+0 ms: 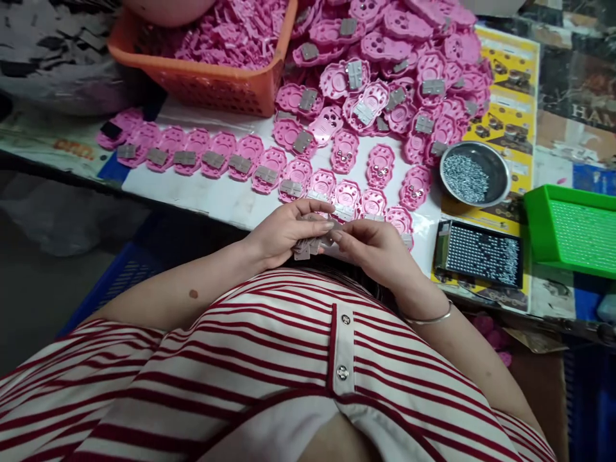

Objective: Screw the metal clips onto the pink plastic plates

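Observation:
My left hand is closed round a bunch of small grey plates close to my body, at the table's front edge. The fingertips of my right hand pinch at the right end of the same bunch. Just beyond my hands runs a slanting row of pink plastic shells, most with a grey plate laid across the near end. The shells nearest my fingers are partly hidden. Three pink shells with shiny round bits, one of them a loose pink shell, lie behind the row's right end.
An orange basket of small pink parts stands at the back left, beside a heap of pink shells. To the right are a steel bowl of screws, a black tray with screws and a green basket.

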A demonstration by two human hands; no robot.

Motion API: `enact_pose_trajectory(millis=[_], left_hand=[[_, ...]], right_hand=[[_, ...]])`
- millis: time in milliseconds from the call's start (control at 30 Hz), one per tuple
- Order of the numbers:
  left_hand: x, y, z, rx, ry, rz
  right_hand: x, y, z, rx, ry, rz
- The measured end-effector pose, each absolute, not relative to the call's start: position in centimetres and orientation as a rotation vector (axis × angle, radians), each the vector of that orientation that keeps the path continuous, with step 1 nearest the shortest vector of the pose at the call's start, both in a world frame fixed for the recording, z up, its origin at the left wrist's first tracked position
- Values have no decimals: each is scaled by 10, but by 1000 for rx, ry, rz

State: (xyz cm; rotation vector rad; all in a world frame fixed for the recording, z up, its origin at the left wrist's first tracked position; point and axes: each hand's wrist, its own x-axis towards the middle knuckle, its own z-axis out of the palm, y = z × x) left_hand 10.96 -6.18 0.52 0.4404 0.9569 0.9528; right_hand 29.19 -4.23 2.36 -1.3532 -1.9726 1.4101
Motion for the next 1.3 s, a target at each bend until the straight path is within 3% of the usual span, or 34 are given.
enact_pose_trajectory(millis=[133,367,533,600,767,833,933,1133,1300], left_hand=[[104,-64,3,442,1015,959],[99,-64,-2,407,972,911],[95,-66,1,446,965,810],[94,-67,3,462,1019,809],[97,-68,7,564,1108,760],[100,-68,7,602,1110,729],[101,-67,6,560,1111,720],[98,-65,-3,473,1129,765],[98,-64,-5,451,1097,769]], right_hand=[[283,-44,15,-1389,-2049,1224],[285,-54,22,-1389,-2348,457],[287,-57,27,-1181,-2544,233],[290,-54,26,-1161,-2505,262],[292,-46,24,-1354,-1898,1149],[293,-44,26,-1383,-1827,1310],[304,-36,30,-1459,-1783,1304],[360,5,35,-1750,-1580,898],[381,32,28,-1915,-1586,757]])
